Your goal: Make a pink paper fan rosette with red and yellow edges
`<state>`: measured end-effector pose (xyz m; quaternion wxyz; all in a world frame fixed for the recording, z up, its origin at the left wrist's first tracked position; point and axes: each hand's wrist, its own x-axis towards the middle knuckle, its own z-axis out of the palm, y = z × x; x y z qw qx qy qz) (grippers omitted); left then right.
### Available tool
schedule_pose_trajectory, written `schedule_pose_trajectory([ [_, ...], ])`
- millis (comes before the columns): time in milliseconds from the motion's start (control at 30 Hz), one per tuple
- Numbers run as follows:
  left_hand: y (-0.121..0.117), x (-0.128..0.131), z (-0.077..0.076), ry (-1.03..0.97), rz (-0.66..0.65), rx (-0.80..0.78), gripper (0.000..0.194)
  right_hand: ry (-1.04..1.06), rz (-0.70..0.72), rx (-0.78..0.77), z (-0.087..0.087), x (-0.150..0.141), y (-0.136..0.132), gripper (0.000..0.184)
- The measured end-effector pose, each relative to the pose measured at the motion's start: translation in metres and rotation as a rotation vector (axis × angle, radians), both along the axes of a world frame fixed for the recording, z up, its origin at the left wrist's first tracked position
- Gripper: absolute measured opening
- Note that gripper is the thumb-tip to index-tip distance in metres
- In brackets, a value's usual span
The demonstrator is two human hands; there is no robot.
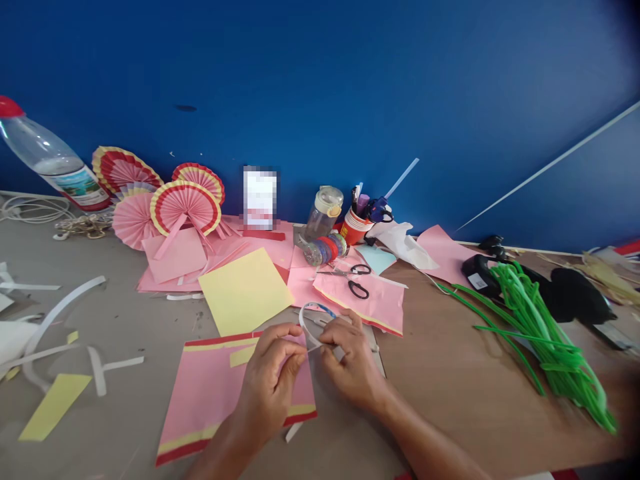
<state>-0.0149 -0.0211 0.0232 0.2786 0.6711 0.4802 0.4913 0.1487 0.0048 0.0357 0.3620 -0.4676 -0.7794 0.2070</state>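
My right hand (353,360) is closed on a roll of tape (303,321), a thin whitish ring with some blue on its inside. Close beside it, my left hand (274,377) pinches with thumb and forefinger at what looks like the tape's loose end, a short thin strip between the two hands. Beneath my left hand lies a pink paper sheet (205,393) with yellow and red bands along its edges. A small yellow paper piece (241,357) rests on that sheet. Scissors with black handles (359,290) lie on another banded pink sheet (385,310) beyond my hands.
Folded paper fans (187,207) and a plastic bottle (65,163) stand at the back left. A yellow sheet (247,290), tape rolls (325,250), a clear jar (325,210) and a red cup (353,227) sit ahead. Green pipe cleaners (555,340) lie right, paper scraps (55,407) left.
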Motion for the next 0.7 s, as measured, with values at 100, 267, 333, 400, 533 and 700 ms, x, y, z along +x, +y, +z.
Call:
schedule_pose_trajectory([
  [100,-0.002,0.001,0.002,-0.027,-0.021,0.004,0.012,0.116,-0.034,-0.064,-0.002,-0.002,0.000,0.014],
  [267,0.004,-0.017,0.004,-0.271,0.152,-0.185,0.015,0.306,-0.269,-0.142,-0.006,0.029,0.014,0.011],
  [333,0.009,-0.024,0.005,-0.512,0.303,-0.248,0.018,0.343,-0.540,-0.069,-0.007,0.043,0.023,0.011],
  [400,0.012,-0.025,0.006,-0.658,0.196,-0.393,0.023,0.178,-0.535,0.029,-0.009,0.048,0.029,0.013],
  [533,0.013,-0.016,0.005,-0.801,-0.087,-0.615,0.035,-0.197,-0.361,0.141,-0.021,0.035,0.031,0.031],
  [700,0.011,-0.014,0.000,-0.701,-0.130,-0.690,0.037,0.085,-0.206,-0.121,-0.019,0.026,0.022,0.037],
])
